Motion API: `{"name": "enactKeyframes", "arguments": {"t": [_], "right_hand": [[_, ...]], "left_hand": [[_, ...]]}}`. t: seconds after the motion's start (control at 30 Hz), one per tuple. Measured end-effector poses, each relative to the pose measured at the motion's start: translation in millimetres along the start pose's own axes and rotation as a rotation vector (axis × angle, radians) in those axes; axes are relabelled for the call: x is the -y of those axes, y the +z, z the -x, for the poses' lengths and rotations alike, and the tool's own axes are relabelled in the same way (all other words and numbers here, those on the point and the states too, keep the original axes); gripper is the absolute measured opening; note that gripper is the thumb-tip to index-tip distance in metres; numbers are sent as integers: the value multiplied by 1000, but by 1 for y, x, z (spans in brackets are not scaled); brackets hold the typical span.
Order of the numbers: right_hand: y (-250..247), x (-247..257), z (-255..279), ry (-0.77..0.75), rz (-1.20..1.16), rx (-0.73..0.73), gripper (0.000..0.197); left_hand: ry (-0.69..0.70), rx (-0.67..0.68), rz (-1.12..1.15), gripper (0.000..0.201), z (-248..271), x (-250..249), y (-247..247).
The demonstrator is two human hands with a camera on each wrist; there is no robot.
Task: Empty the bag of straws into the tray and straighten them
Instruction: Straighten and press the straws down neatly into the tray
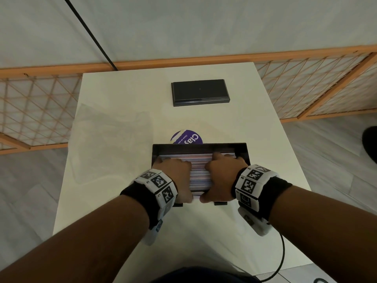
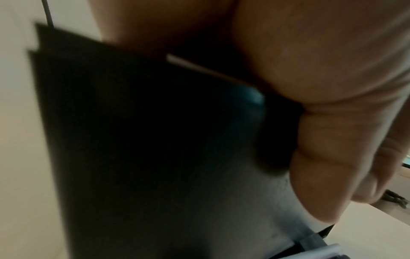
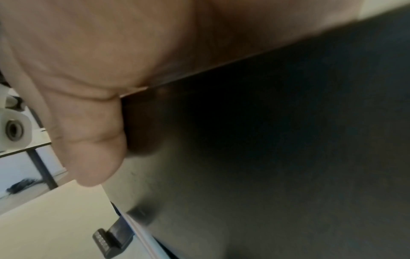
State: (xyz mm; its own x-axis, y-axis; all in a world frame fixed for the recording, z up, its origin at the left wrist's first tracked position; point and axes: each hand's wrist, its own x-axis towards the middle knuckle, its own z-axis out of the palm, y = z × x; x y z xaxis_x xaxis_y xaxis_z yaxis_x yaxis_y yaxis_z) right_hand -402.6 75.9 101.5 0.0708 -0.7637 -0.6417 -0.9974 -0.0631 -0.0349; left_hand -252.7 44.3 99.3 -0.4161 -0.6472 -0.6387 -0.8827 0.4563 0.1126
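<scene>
A black tray sits near the front of the white table, filled with a layer of pastel straws lying left to right. My left hand covers the straws' left part and my right hand the right part, fingers curled over them. Both thumbs reach down at the near edge. In the left wrist view the thumb presses on the tray's dark outer face, with one straw peeking out under the palm. The right wrist view shows that thumb on the tray as well. The empty clear bag lies to the left.
A purple round lid lies just behind the tray. A flat black box rests at the table's far end. A wooden lattice fence runs behind the table, and a black cable hangs at the front right.
</scene>
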Motion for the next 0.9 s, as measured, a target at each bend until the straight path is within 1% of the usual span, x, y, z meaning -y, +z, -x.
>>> {"name": "enactKeyframes", "arguments": {"t": [0.03,0.13,0.27,0.37,0.43,0.47,0.6,0.7,0.77,0.83,0.9], "right_hand": [[1,1,1,-9,12,-2,71],[4,5,6,-39,21,-13,65],[3,7,9,-56,39,-48,69],[-2,7,11,-60,110,-23,58],[-2,7,10,-57,89,23,48],[-1,7,9,-52,64,44,48],[1,6,6,-57,20,61,53],[-4,6,7,-71,26,104,56],[-10,6,7,-80,10,142,60],[-16,6,7,-90,-15,172,64],[-22,5,7,-101,-23,160,65]], "left_hand": [[-3,3,-2,61,3,-1,2],[-11,15,16,61,10,-5,5],[27,29,-42,70,12,-12,-1],[39,83,-24,61,11,-14,-3],[29,115,18,58,12,-14,-4],[27,130,28,58,13,-13,-4],[25,211,52,59,12,-10,-6],[9,238,134,61,10,-7,-11],[5,238,207,56,11,-4,-17],[21,237,259,46,10,-2,-21],[33,230,279,44,10,-3,-24]]}}
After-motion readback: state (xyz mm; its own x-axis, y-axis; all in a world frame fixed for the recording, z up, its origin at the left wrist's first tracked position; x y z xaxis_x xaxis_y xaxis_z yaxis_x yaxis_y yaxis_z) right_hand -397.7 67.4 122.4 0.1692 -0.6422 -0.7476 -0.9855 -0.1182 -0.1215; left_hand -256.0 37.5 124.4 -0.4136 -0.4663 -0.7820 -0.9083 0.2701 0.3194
